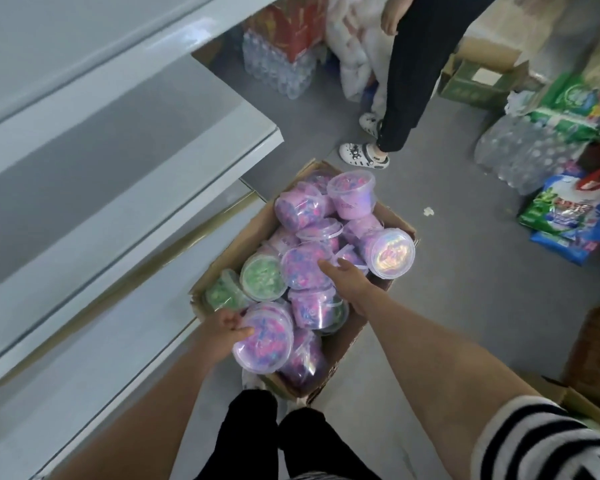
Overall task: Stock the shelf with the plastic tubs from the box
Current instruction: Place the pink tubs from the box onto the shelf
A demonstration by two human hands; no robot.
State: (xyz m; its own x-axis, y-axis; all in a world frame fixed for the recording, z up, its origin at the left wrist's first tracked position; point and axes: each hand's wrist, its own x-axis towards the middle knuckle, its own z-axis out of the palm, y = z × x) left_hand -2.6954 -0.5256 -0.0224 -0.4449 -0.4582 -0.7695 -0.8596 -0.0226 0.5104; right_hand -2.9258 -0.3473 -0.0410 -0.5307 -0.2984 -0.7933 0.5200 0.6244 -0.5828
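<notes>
The left hand (pixel 227 329) grips a purple tub (pixel 264 342) at the box's (pixel 231 249) seven o'clock corner, seemingly bound for the shelf (pixel 101 188) at nine o'clock, while the right hand (pixel 347 279), fingers straight, touches another tub (pixel 302 270) mid-box.

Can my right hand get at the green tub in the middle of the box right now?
Probably yes: the green tub lies uncovered atop the pile, and the open right hand is close beside it with nothing over it.
</notes>
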